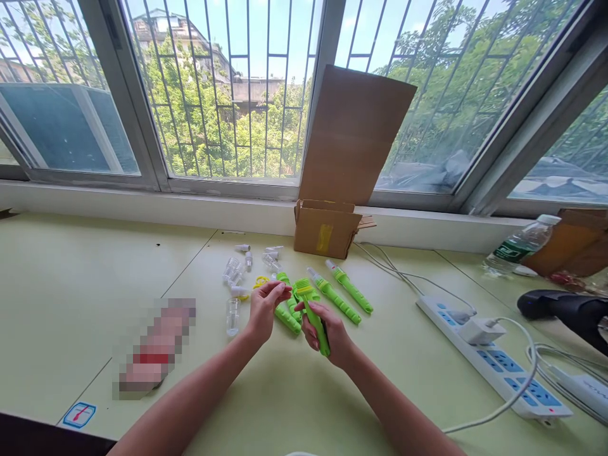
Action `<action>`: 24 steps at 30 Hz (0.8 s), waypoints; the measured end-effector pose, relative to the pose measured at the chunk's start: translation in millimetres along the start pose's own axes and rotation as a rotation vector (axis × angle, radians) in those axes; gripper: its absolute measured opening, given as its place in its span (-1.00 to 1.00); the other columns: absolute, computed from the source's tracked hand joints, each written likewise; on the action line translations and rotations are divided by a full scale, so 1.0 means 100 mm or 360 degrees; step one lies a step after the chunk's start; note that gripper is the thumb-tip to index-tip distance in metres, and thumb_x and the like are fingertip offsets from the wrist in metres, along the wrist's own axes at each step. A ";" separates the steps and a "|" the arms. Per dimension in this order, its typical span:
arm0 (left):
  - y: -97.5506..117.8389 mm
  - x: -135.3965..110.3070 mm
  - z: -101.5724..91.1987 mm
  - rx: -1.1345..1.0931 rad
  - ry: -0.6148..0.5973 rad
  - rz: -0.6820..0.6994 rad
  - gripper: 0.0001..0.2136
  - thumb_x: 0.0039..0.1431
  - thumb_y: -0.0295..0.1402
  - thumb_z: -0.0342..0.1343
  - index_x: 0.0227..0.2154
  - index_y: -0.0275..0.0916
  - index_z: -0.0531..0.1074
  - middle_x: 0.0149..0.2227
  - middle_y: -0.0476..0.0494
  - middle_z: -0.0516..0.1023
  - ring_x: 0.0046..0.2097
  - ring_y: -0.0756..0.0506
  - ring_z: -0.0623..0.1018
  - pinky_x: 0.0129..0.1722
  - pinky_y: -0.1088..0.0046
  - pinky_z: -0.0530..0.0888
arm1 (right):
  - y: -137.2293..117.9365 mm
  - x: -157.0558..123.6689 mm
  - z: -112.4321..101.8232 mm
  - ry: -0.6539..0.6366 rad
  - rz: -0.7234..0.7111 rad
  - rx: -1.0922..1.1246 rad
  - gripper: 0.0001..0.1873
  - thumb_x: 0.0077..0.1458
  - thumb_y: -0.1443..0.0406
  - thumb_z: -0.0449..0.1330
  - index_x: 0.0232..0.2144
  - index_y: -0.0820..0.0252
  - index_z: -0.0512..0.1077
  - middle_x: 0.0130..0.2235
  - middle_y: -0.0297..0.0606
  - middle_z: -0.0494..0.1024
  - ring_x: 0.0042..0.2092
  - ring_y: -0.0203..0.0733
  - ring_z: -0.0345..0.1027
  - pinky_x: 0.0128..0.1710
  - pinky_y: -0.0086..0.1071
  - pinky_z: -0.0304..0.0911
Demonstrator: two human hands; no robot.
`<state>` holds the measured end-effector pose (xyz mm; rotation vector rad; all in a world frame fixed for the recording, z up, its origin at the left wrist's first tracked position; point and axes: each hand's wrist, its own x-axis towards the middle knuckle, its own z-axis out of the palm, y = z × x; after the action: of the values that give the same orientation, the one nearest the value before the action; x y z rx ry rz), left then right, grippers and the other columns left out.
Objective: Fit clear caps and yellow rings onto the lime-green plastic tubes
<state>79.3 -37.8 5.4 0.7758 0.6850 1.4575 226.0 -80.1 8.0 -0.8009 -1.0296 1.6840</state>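
Note:
My right hand point(329, 330) is wrapped round the handle of a green brush point(311, 310), whose yellow-green bristle head points up and away from me. Just left of that head, my left hand point(266, 309) has thumb and fingertips pressed together; whether anything small is between them I cannot make out. Partly hidden behind both hands lie green ribbed handles point(287, 318). To the right rest two green ribbed pieces with clear tips, one nearer point(335, 296) and one farther point(350, 286). Clear plastic cups point(232, 316) and yellow rings point(261, 281) lie by my left hand.
A cardboard box point(327, 231) with its tall flap raised stands against the window sill. On the right are a white power strip point(494, 358) with cables and a tilted water bottle point(520, 247). A pixelated object point(156, 351) and a sticker point(80, 415) are at left.

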 end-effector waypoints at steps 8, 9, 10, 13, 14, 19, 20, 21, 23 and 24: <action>-0.01 0.01 0.00 -0.0011 0.0026 -0.0032 -0.77 -0.22 -0.33 0.39 -0.48 -0.33 0.54 -0.45 -0.11 0.59 -0.41 0.01 0.55 -0.27 0.46 0.49 | -0.01 0.00 0.01 0.0024 0.0007 -0.0023 -0.67 0.11 0.08 0.12 -0.29 0.26 0.41 -0.72 -0.51 0.18 -0.74 -0.41 -0.02 -0.77 -0.53 -0.05; -0.01 0.01 -0.01 -0.0008 0.0025 -0.0033 -0.77 -0.21 -0.32 0.39 -0.48 -0.33 0.54 -0.46 -0.11 0.59 -0.42 0.01 0.55 -0.27 0.47 0.49 | 0.00 0.00 0.00 0.0024 0.0006 -0.0023 -0.67 0.10 0.08 0.12 -0.30 0.26 0.41 -0.72 -0.51 0.18 -0.74 -0.41 -0.02 -0.77 -0.53 -0.05; -0.01 0.01 -0.01 -0.0006 0.0021 -0.0034 -0.77 -0.21 -0.32 0.39 -0.48 -0.33 0.54 -0.46 -0.11 0.59 -0.42 0.01 0.55 -0.27 0.47 0.49 | 0.00 0.00 0.00 0.0023 0.0006 -0.0023 -0.67 0.10 0.08 0.12 -0.30 0.26 0.41 -0.72 -0.51 0.18 -0.74 -0.41 -0.02 -0.77 -0.53 -0.06; -0.01 0.01 -0.01 -0.0011 0.0001 -0.0041 -0.77 -0.21 -0.31 0.40 -0.48 -0.33 0.55 -0.47 -0.10 0.58 -0.41 0.02 0.55 -0.27 0.49 0.49 | 0.00 0.00 0.00 0.0017 0.0004 -0.0031 -0.67 0.11 0.09 0.11 -0.29 0.26 0.41 -0.72 -0.51 0.17 -0.74 -0.41 -0.02 -0.77 -0.52 -0.05; -0.01 0.02 -0.01 -0.0016 -0.0002 -0.0046 -0.77 -0.22 -0.31 0.40 -0.48 -0.33 0.55 -0.47 -0.10 0.58 -0.41 0.02 0.55 -0.27 0.50 0.49 | 0.00 0.00 0.00 0.0017 0.0005 -0.0036 -0.67 0.12 0.09 0.11 -0.29 0.27 0.41 -0.72 -0.51 0.18 -0.74 -0.41 -0.02 -0.77 -0.52 -0.05; 0.01 0.02 -0.01 -0.0048 -0.0002 -0.0074 -0.76 -0.20 -0.31 0.40 -0.46 -0.34 0.56 -0.46 -0.11 0.59 -0.41 0.02 0.55 -0.27 0.50 0.49 | -0.02 -0.01 0.01 0.0024 -0.0001 -0.0057 -0.68 0.13 0.10 0.09 -0.29 0.26 0.40 -0.71 -0.50 0.19 -0.74 -0.40 0.00 -0.76 -0.52 -0.06; 0.01 0.02 -0.01 -0.0060 -0.0005 -0.0074 -0.76 -0.19 -0.31 0.39 -0.46 -0.34 0.56 -0.46 -0.11 0.59 -0.41 0.02 0.54 -0.27 0.50 0.49 | -0.02 -0.01 0.01 0.0023 -0.0001 -0.0055 -0.68 0.13 0.10 0.09 -0.29 0.26 0.41 -0.71 -0.50 0.19 -0.74 -0.40 0.00 -0.76 -0.52 -0.06; 0.01 0.02 -0.01 -0.0074 -0.0008 -0.0071 -0.77 -0.19 -0.32 0.39 -0.46 -0.34 0.55 -0.45 -0.12 0.59 -0.41 0.02 0.55 -0.28 0.49 0.49 | -0.02 -0.01 0.01 0.0020 0.0000 -0.0051 -0.68 0.13 0.10 0.10 -0.30 0.26 0.41 -0.72 -0.50 0.19 -0.74 -0.40 0.00 -0.76 -0.52 -0.05; 0.01 0.02 -0.02 -0.0098 -0.0013 -0.0067 -0.78 -0.18 -0.33 0.38 -0.46 -0.34 0.55 -0.45 -0.12 0.59 -0.41 0.02 0.55 -0.28 0.49 0.49 | -0.02 -0.01 0.01 0.0015 0.0004 -0.0039 -0.68 0.11 0.09 0.10 -0.32 0.26 0.41 -0.72 -0.50 0.18 -0.74 -0.40 -0.01 -0.76 -0.52 -0.06; 0.01 0.02 -0.02 -0.0106 -0.0013 -0.0066 -0.78 -0.17 -0.33 0.38 -0.46 -0.34 0.55 -0.45 -0.12 0.59 -0.41 0.01 0.55 -0.28 0.48 0.49 | -0.01 -0.01 0.01 0.0015 0.0006 -0.0034 -0.68 0.11 0.09 0.11 -0.33 0.25 0.41 -0.72 -0.50 0.18 -0.74 -0.41 -0.01 -0.76 -0.52 -0.06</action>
<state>77.1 -35.4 5.6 0.7119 0.6399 1.4316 226.1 -80.8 9.7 -0.8243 -1.0419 1.6738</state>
